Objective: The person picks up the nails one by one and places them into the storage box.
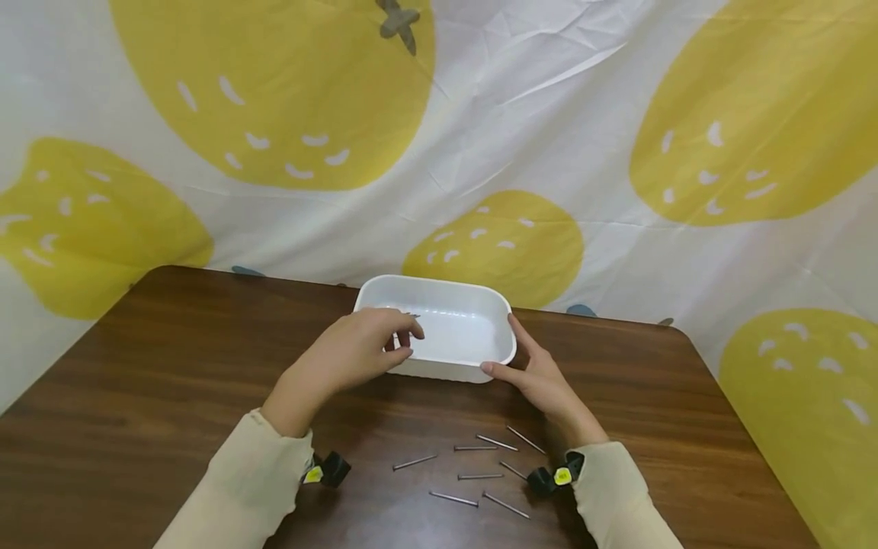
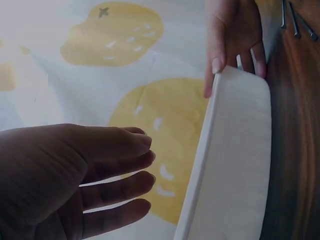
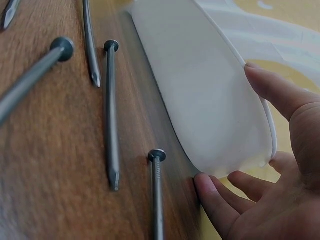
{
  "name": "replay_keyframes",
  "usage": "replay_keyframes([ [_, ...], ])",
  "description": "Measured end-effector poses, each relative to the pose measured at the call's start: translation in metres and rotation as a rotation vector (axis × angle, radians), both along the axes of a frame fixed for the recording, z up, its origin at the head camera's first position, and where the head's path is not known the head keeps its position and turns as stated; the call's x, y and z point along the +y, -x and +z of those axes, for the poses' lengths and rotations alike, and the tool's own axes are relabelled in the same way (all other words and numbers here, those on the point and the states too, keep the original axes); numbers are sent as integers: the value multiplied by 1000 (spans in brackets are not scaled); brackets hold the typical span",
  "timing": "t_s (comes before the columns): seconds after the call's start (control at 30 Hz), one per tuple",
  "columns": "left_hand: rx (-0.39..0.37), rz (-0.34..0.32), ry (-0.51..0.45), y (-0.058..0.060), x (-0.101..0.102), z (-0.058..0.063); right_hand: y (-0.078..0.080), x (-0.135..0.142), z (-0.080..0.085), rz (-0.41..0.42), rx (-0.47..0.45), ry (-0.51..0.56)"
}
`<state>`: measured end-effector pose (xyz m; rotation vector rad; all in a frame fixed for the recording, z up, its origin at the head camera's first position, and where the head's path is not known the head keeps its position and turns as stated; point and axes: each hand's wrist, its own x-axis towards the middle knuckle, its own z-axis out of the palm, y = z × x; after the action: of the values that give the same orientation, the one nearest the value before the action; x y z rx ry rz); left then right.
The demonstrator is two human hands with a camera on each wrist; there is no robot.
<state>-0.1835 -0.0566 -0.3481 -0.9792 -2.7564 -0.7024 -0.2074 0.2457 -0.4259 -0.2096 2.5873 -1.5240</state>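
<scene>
A white oblong plastic tub (image 1: 446,370) stands near the back of the table. My right hand (image 1: 545,383) grips its right end, thumb over the near rim and fingers along the end wall. Above the tub's left part hovers my left hand (image 1: 357,345), its fingers loosely bent. Nothing shows between those fingers in the left wrist view, where thumb and fingertips are apart. A small dark pointed piece (image 1: 414,315) shows inside the tub just behind the left fingers; the hand hides the rest of it. Several steel nails (image 1: 480,477) lie on the tabletop in front of the tub.
The brown wood-grain table (image 1: 171,366) has rounded back corners. Behind it hangs a white cloth (image 1: 521,137) printed with big yellow fruit shapes. Some nails lie close to the right wrist and its black camera (image 1: 542,482); another black camera (image 1: 334,468) sits at the left wrist.
</scene>
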Motion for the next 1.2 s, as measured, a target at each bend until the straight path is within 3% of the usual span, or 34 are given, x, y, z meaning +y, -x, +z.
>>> replay_keyframes([
  [0.23,-29,-96,78,-6,5,-4,-2,0,-1,-5,4,-14],
  [0.53,-247,-84,235,-14,20,-15,0,0,-2,-9,4,-15],
  [0.8,-281,-130,302,-22,34,-26,0,-1,-1,-3,11,-1],
  [0.97,-324,-106,371,-31,44,-31,0,-1,0,1,10,5],
  [1.2,-314,-92,431,-37,54,-38,1,-1,-2,-1,23,-1],
])
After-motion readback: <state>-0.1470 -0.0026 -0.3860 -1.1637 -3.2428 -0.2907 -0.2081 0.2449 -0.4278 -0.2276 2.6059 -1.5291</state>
